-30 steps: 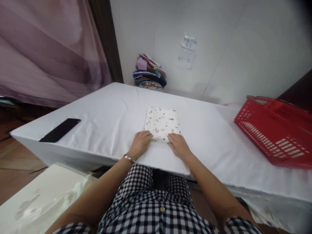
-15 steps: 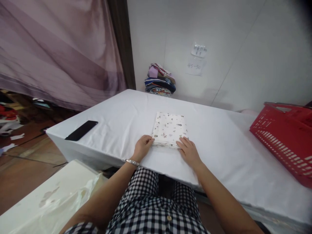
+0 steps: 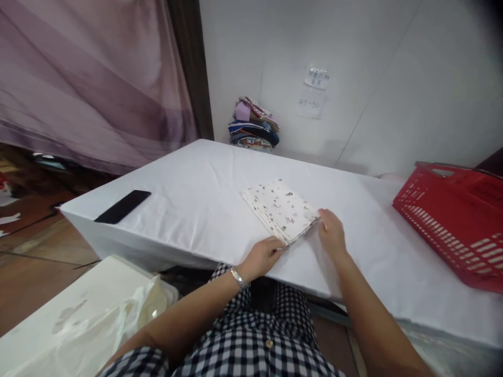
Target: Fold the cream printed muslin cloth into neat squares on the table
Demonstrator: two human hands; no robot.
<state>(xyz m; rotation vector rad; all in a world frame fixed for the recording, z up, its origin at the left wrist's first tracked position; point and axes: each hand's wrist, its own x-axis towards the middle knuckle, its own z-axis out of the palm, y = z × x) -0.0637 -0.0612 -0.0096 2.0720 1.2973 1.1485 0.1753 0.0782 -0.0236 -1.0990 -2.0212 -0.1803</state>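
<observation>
- The left hand [image 3: 262,257] rests on the white-draped counter [image 3: 188,188] at the near corner of the folded patterned cloth [image 3: 280,209]; its fingers [image 3: 278,250] are curled loosely together, tips touching the cloth's near edge. Whether they pinch a layer cannot be told.
- The right hand [image 3: 332,233] lies flat on the counter just beside the cloth's right corner, fingers close together and stretched forward, tips against the cloth's edge.
- One folded cloth: white with small scattered prints, several layers showing along its edge, lying turned at an angle in the middle of the counter, nearer its front edge than the wall.
- One black phone [image 3: 122,206] lies well left of the cloth, near the counter's left edge.
- One red basket [image 3: 448,220] sits well to the right of the cloth.
- One stack of folded coloured clothes [image 3: 253,124] stands beyond the cloth, at the counter's far edge against the wall.
- Two paper notes [image 3: 313,90] are stuck on the wall above and beyond the cloth.
- One silver bracelet [image 3: 236,277] circles the left wrist.
</observation>
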